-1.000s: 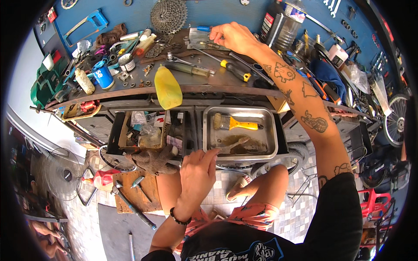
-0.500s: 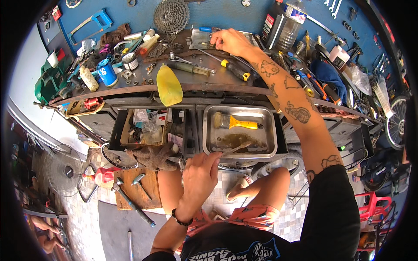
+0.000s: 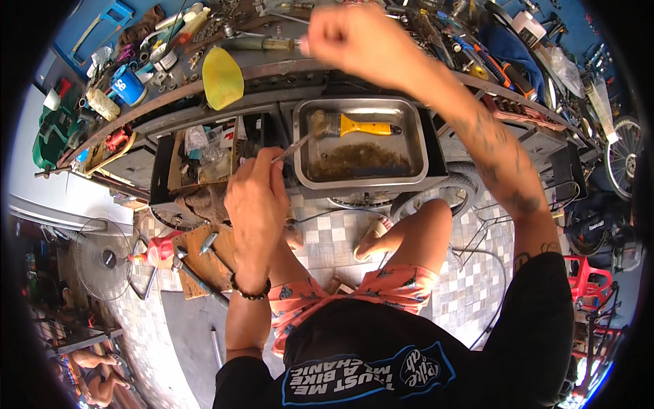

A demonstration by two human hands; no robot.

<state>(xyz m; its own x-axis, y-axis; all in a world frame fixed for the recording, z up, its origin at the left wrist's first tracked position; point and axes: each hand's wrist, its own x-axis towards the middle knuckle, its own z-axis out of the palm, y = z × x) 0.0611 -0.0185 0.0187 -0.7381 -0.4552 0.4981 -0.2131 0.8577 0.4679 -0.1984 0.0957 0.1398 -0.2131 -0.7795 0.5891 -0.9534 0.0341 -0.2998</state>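
Stretching across the top of the view, the cluttered workbench (image 3: 266, 70) stands behind a steel tray (image 3: 361, 184). Apart from each other, the hands differ: the right hand (image 3: 344, 34), lifted from the bench's back since the earlier frame, is blurred, so I cannot tell whether it holds anything; the left hand (image 3: 259, 191), now farther left, pinches a slim tool (image 3: 293, 148). The tool's tip has left the tray's brown puddle (image 3: 361, 160) for the wide paintbrush's (image 3: 368, 127) bristles.
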